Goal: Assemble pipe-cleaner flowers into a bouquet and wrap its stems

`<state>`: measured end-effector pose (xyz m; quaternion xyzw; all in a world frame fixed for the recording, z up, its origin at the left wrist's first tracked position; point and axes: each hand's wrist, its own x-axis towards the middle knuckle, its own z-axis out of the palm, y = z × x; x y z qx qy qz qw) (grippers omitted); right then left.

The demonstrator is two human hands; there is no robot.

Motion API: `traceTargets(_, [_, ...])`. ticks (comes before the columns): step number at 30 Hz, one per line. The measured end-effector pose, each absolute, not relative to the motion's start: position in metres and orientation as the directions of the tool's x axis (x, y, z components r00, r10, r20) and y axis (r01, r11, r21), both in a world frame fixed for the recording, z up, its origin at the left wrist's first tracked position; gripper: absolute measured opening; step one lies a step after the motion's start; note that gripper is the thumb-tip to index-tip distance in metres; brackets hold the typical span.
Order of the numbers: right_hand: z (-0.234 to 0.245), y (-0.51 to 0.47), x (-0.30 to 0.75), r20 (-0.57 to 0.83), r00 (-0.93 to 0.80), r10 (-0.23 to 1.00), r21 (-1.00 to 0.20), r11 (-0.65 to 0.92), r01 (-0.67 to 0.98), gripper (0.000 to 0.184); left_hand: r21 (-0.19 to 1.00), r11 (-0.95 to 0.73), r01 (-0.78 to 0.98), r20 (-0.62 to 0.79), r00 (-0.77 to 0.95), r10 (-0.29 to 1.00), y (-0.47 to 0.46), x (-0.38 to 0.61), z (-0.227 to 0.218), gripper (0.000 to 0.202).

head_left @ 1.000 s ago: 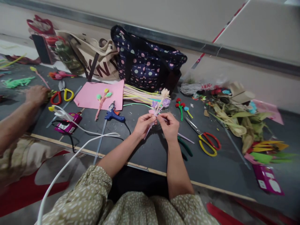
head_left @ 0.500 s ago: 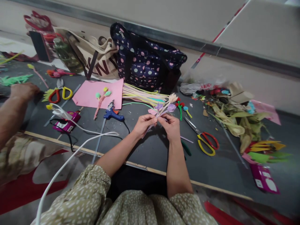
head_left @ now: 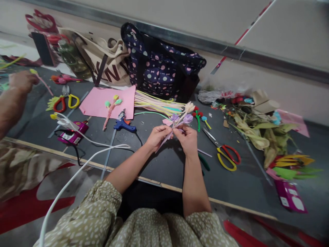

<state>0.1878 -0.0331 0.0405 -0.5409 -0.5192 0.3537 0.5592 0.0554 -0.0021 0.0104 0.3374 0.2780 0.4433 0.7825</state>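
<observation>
Both my hands meet over the dark table, pinching a small bunch of pipe-cleaner flowers. My left hand [head_left: 159, 137] is closed around the pale lilac stems. My right hand [head_left: 187, 139] pinches the same stems just beside it, fingertips nearly touching. Above the fingers stand purple flower heads [head_left: 187, 118] and a cream flower [head_left: 189, 107]. Behind them lies a bundle of yellow and pale pipe cleaners [head_left: 156, 102]. Scissors with red and yellow handles [head_left: 226, 157] rest to the right of my right hand. A blue glue gun [head_left: 124, 125] lies left of my left hand.
A pink sheet [head_left: 95, 103] carries a finished-looking pipe-cleaner sprig [head_left: 110, 111]. A navy patterned bag [head_left: 159, 65] and a beige tote [head_left: 110, 65] stand at the back. Dried husks [head_left: 257, 133] heap on the right. A white cable [head_left: 84, 164] crosses the left. Another person's hand [head_left: 23, 81] reaches in at far left.
The other person's hand at the far left has moved away from the table's edge, toward the back. My hands stay in nearly the same place on the stems.
</observation>
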Motion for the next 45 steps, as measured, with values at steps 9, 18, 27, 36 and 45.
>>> traceTargets(9, [0.044, -0.035, 0.187, 0.208, 0.157, 0.965, -0.967, 0.178, 0.183, 0.014, 0.688, 0.493, -0.532, -0.190, 0.523, 0.831, 0.002, 0.054, 0.010, 0.026])
traceTargets(18, [0.037, -0.036, 0.189, 0.121, 0.163, 0.979, -0.988, 0.103, 0.119, 0.019, 0.685, 0.535, -0.494, -0.122, 0.646, 0.753, 0.001, 0.053, 0.005, 0.031])
traceTargets(27, [0.033, -0.032, 0.195, 0.241, 0.243, 0.940, -0.921, 0.143, 0.362, 0.019, 0.908, 0.002, -0.419, 0.123, 0.271, 0.955, -0.004, 0.060, 0.006, 0.033])
traceTargets(36, [0.029, -0.032, 0.197, 0.257, 0.235, 0.937, -0.898, 0.141, 0.418, 0.020, 0.811, -0.575, 0.108, 0.562, 0.127, 0.817, -0.011, 0.057, 0.006, 0.010])
traceTargets(45, [0.029, -0.032, 0.192, 0.256, 0.249, 0.934, -0.902, 0.138, 0.410, 0.023, 0.773, -0.605, 0.192, 0.592, 0.126, 0.796, -0.010, 0.055, 0.007, 0.012])
